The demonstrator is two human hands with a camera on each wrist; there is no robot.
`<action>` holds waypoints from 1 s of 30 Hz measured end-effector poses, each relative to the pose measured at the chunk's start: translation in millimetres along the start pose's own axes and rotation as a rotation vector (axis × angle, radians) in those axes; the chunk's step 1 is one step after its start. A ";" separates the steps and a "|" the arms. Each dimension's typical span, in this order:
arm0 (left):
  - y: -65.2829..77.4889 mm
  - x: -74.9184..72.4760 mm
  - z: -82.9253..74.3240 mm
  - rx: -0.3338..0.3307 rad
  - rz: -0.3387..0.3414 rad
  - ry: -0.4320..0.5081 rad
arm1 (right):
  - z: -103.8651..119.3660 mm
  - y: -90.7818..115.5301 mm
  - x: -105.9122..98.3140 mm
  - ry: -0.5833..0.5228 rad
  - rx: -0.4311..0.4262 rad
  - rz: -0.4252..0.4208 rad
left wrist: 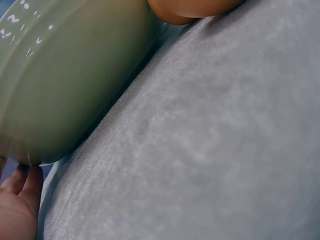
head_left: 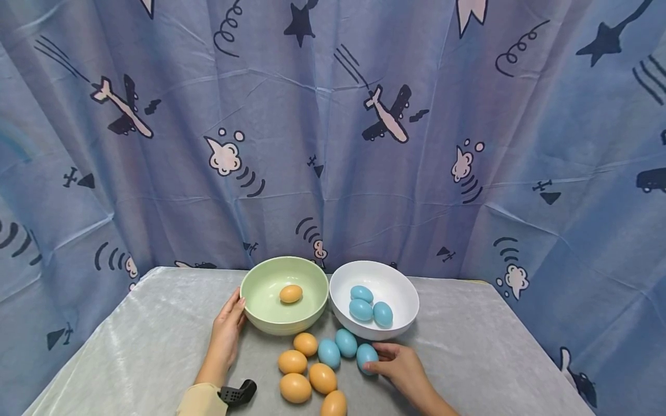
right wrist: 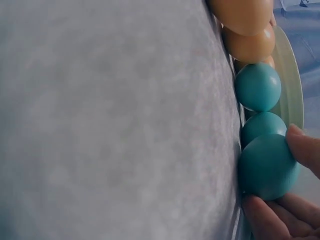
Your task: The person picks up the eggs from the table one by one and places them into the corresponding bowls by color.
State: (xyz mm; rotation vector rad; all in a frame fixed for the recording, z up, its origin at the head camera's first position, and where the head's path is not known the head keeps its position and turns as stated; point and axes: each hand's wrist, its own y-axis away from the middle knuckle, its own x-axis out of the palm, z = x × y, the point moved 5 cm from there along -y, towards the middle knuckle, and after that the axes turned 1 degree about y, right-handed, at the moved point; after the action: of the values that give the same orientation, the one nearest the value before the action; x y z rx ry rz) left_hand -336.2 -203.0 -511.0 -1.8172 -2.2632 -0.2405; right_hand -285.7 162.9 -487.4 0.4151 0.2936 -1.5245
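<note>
My right hand (head_left: 403,368) holds a blue egg (head_left: 366,358) between thumb and fingers, just in front of the white bowl (head_left: 411,303). The right wrist view shows this blue egg (right wrist: 267,167) at the cloth, with the thumb on one side and fingers on the other. With its fingers laid along the outer left side of the green bowl (head_left: 252,312), my left hand (head_left: 226,332) touches it. One orange egg (head_left: 291,293) lies inside the green bowl. Three blue eggs (head_left: 361,310) lie in the white one.
In front of the bowls, several orange eggs (head_left: 295,387) lie grouped on the grey cloth (head_left: 125,358). Two more blue eggs (head_left: 329,353) sit between them and my right hand. A patterned blue curtain (head_left: 322,144) hangs behind the table. The two bowls stand side by side.
</note>
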 end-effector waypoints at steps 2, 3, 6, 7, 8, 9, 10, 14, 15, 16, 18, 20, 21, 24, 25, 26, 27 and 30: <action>0.0 0.1 -0.2 0.000 -0.001 -0.003 | 0.9 0.6 -0.5 0.005 0.005 -0.005; 0.0 0.1 -0.4 0.001 0.000 -0.004 | 1.3 0.9 -0.7 0.007 0.006 -0.006; 0.1 0.3 -0.8 0.001 0.002 -0.004 | 2.0 1.9 -1.8 0.013 0.012 -0.012; 0.2 0.4 -1.0 0.000 0.003 -0.004 | 2.6 2.5 -2.4 0.015 0.015 -0.015; 0.3 0.5 -1.1 0.000 0.004 -0.004 | 2.9 3.0 -3.0 0.014 0.018 -0.020; 0.2 0.6 -1.2 0.001 0.005 -0.004 | 3.4 3.4 -3.4 0.015 0.017 -0.022; 0.2 0.7 -1.3 0.001 0.006 -0.003 | 3.7 3.8 -3.9 0.010 0.017 -0.026; -0.3 0.3 -1.1 0.002 0.006 -0.007 | 6.0 4.7 -4.7 -0.012 0.005 -0.026; -0.3 0.0 -1.0 0.001 0.005 -0.008 | 7.2 5.3 -4.6 -0.019 -0.002 -0.021; -0.4 -0.2 -0.9 0.001 0.005 -0.010 | 8.5 6.1 -4.5 -0.026 -0.009 -0.015; -0.5 -0.5 -0.8 0.000 0.005 -0.010 | 12.2 7.8 -4.1 -0.030 -0.023 -0.001; -0.6 -0.5 -0.6 0.002 0.006 -0.010 | 16.6 9.3 -3.5 -0.028 -0.035 0.015; -0.5 -0.5 -0.7 0.002 0.005 -0.010 | 19.2 10.2 -3.1 -0.025 -0.040 0.022; -0.5 -0.7 -0.5 0.002 0.005 -0.011 | 28.1 11.2 -1.3 -0.030 -0.062 0.042; -0.2 -0.9 -0.6 0.001 0.004 -0.013 | 31.1 11.5 -0.6 -0.035 -0.069 0.047; 0.0 -1.0 -0.8 0.000 0.003 -0.014 | 34.0 11.8 0.0 -0.041 -0.078 0.051; 0.3 -1.2 -0.8 -0.002 0.003 -0.016 | 37.0 11.9 0.7 -0.048 -0.089 0.056; 0.7 -1.8 -0.7 -0.005 0.004 -0.027 | 44.0 11.4 2.9 -0.056 -0.112 0.066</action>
State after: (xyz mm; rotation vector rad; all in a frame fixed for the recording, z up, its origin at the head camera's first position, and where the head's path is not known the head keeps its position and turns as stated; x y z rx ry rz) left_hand -335.0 -204.7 -510.8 -1.8380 -2.2782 -0.2224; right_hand -277.4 141.0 -448.3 0.2902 0.3164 -1.4458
